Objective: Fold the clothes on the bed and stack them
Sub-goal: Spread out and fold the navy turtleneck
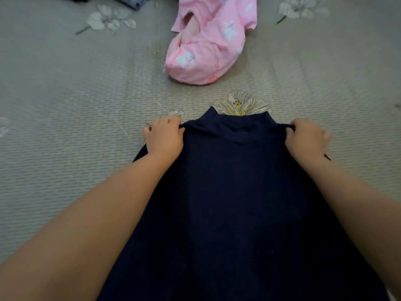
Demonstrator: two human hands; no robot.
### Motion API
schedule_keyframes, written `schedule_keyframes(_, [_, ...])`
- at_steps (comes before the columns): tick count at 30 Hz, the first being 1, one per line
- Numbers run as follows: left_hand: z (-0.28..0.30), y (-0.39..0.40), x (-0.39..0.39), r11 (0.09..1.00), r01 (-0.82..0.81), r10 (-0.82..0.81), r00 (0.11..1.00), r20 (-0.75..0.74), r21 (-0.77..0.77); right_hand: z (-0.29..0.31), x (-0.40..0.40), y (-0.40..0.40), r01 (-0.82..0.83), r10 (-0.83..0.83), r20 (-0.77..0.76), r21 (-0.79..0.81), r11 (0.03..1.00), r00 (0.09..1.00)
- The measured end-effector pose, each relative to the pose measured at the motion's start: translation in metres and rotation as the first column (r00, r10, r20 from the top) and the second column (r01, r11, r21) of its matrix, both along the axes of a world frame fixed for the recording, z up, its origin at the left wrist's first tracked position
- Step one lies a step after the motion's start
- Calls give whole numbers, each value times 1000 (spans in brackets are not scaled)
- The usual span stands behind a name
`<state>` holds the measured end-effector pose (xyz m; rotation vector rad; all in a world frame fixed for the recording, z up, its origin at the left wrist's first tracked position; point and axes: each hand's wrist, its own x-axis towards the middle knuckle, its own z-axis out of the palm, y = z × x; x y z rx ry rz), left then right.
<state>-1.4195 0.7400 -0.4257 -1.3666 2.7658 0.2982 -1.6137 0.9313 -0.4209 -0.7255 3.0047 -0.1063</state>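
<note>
A dark navy garment (234, 192) with a high collar lies spread on the bed in front of me, its collar pointing away. My left hand (163, 136) grips its left shoulder with curled fingers. My right hand (306, 137) grips the right shoulder the same way. Both forearms run along the garment's sides. Beyond it lies a crumpled pink garment (208, 42) with white figures printed on it.
The bed is covered with a grey ribbed sheet (76, 105) printed with pale flowers. A dark blue-grey piece of clothing (130, 1) shows at the top edge, far left of the pink one.
</note>
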Motion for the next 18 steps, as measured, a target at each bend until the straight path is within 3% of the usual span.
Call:
schedule_keyframes(3, [-4, 3, 14, 998, -58, 58, 996, 75, 4, -6, 20, 12, -55, 54, -93, 0, 999, 994])
schedule_keyframes(8, [2, 33, 92, 997, -10, 16, 996, -83, 77, -6, 111, 32, -283, 276, -76, -107, 953, 958])
schedule_keyframes(11, [5, 60, 160, 965, -151, 176, 979, -102, 214, -4, 208, 46, -435, 433, -60, -211, 875, 900])
schedule_keyframes(16, [16, 89, 248, 845, -269, 298, 955, 11, 462, -1, 325, 74, -472, 500, 147, -191, 861, 853])
schedule_keyframes(18, [22, 95, 276, 718, -326, 352, 932, 83, 616, -2, 344, 87, -456, 481, 194, -162, 875, 855])
